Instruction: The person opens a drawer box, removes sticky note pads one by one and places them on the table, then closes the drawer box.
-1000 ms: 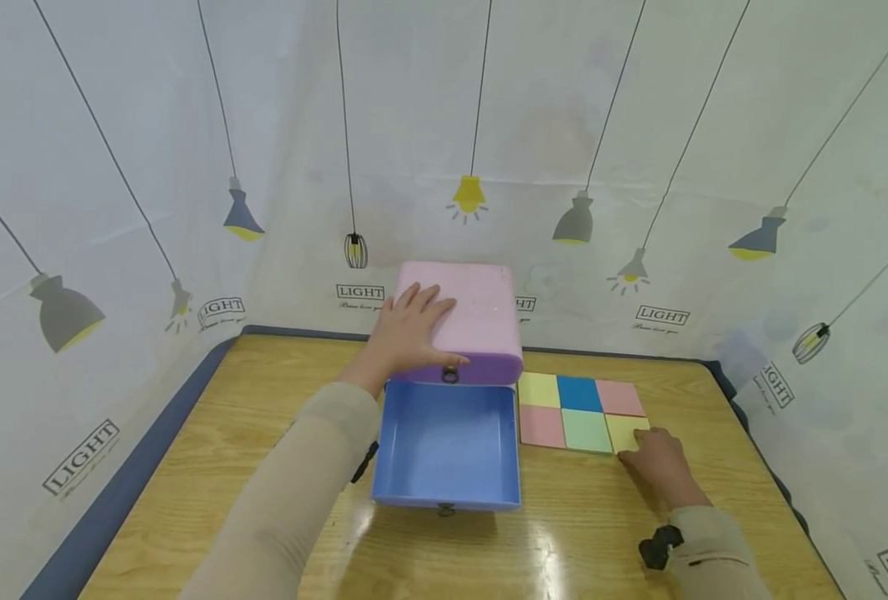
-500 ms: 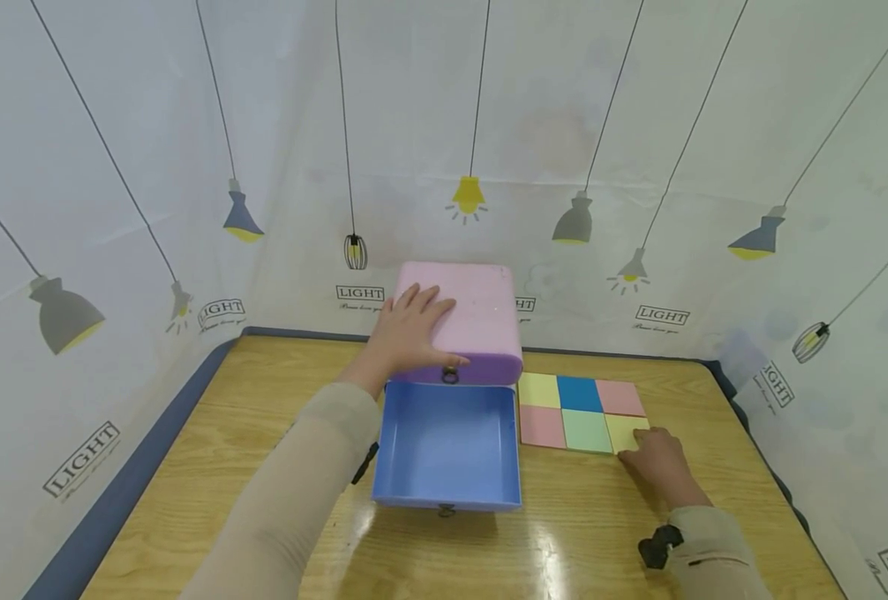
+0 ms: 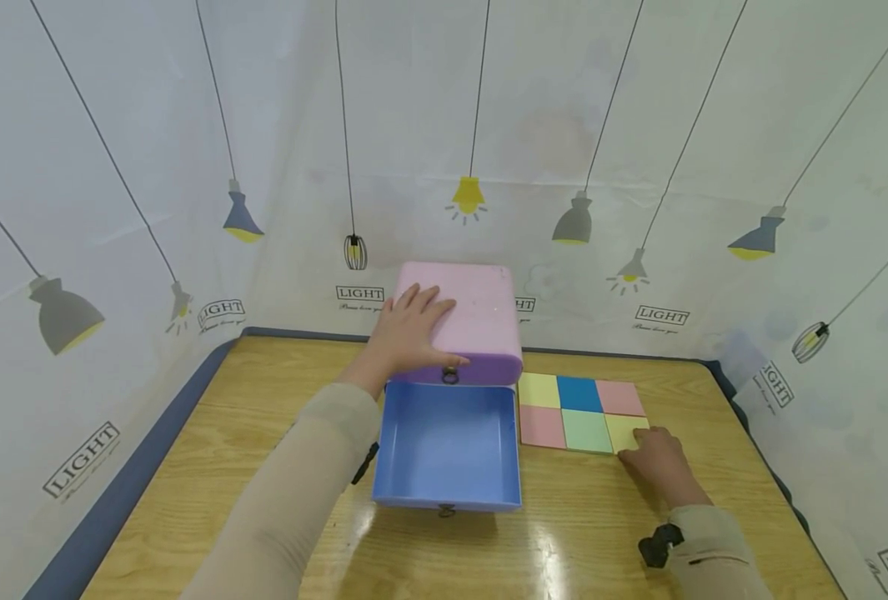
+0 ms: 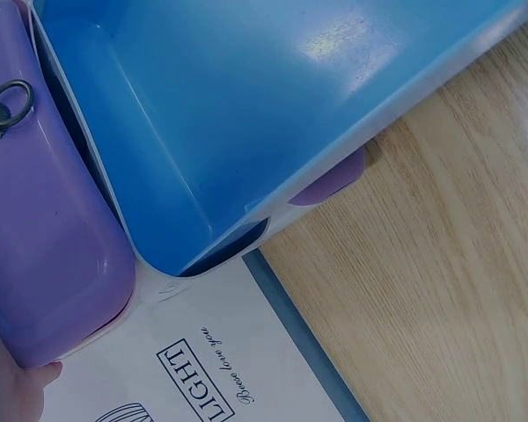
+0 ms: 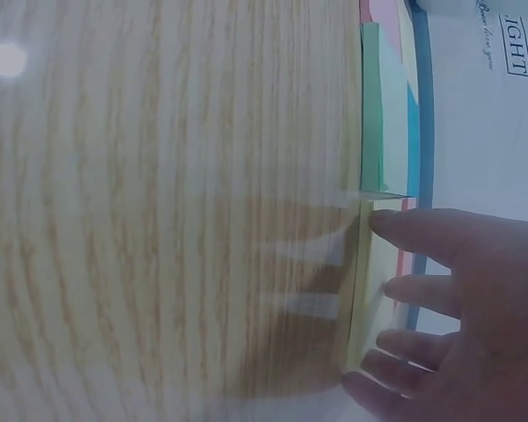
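A small drawer box [image 3: 481, 308] with a pink top stands at the table's back. Its purple upper drawer front [image 3: 489, 368] bears a ring pull and is closed. Below it, the blue lower drawer [image 3: 447, 442] is pulled out, with nothing inside; the left wrist view looks into this drawer [image 4: 246, 105]. My left hand [image 3: 409, 333] rests spread on the pink top, thumb across the purple front. Over at the right, my right hand [image 3: 661, 462] touches the near yellow sticky note pad [image 3: 622, 433]. In the right wrist view its fingers are apart, fingertips on this pad [image 5: 383, 264].
More sticky note pads lie edge to edge in two rows: yellow [image 3: 539, 390], blue [image 3: 580, 394], pink [image 3: 620, 398], another pink [image 3: 542, 427] and green [image 3: 586, 431]. A wooden table [image 3: 248, 433] is bordered by a white lamp-printed backdrop [image 3: 444, 100] at the back and sides.
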Available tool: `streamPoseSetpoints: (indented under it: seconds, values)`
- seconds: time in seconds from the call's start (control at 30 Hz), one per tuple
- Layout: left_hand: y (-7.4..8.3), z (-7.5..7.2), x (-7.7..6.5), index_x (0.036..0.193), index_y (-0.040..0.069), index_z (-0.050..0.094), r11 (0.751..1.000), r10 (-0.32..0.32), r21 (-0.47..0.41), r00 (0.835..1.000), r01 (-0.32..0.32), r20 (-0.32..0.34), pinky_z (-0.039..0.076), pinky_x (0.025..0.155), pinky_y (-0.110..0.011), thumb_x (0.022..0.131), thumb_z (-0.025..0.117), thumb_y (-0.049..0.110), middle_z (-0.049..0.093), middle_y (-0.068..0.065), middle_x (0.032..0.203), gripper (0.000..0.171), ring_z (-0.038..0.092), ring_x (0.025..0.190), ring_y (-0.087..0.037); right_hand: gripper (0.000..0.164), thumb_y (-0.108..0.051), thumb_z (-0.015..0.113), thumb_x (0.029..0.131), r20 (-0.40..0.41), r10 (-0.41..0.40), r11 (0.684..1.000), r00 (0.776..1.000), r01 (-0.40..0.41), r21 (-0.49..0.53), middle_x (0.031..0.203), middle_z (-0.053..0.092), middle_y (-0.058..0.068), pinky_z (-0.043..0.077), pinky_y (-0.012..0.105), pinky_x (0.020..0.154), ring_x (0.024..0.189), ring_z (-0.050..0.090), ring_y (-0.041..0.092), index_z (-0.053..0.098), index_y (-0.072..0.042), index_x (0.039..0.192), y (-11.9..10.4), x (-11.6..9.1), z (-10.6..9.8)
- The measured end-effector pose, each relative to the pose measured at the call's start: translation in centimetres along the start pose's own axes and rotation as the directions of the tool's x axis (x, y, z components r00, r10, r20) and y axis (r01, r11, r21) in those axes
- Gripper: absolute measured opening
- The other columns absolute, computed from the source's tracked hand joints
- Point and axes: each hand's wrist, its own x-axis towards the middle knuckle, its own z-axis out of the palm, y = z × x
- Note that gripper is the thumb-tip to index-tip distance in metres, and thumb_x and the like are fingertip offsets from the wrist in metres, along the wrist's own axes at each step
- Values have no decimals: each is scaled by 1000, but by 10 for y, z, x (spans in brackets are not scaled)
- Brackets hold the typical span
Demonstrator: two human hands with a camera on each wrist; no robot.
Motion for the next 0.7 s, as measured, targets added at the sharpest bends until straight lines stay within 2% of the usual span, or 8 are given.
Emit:
streamPoseSetpoints:
  seconds: [0.27, 0.4, 0.7]
  values:
    - [0, -1, 0, 154, 27, 29, 1000, 1, 4, 1000, -1, 7, 12, 112, -62, 67, 55, 86, 17, -4, 161, 108, 7, 147, -32, 60, -21, 62, 91, 32, 47, 998, 998, -49, 48, 135, 31, 46, 30, 66, 101, 123, 30, 61, 43, 19, 133, -5, -4, -4]
    - [1, 0, 0, 154, 28, 28, 1000, -2, 4, 1000, 2, 13, 11, 112, -62, 67, 55, 86, 16, -4, 162, 108, 7, 147, -32, 61, -23, 63, 92, 48, 48, 998, 998, -50, 31, 137, 30, 45, 31, 67, 101, 124, 29, 61, 43, 17, 134, -14, -7, -9]
    - [0, 0, 0, 154, 28, 28, 1000, -1, 12, 1000, 1, 10, 12, 112, -62, 68, 54, 87, 17, -4, 161, 108, 7, 147, -32, 59, -26, 65, 93, 28, -66, 998, 997, 66, -21, 134, 40, 42, 34, 66, 99, 122, 37, 59, 48, 15, 131, -34, -13, -12]
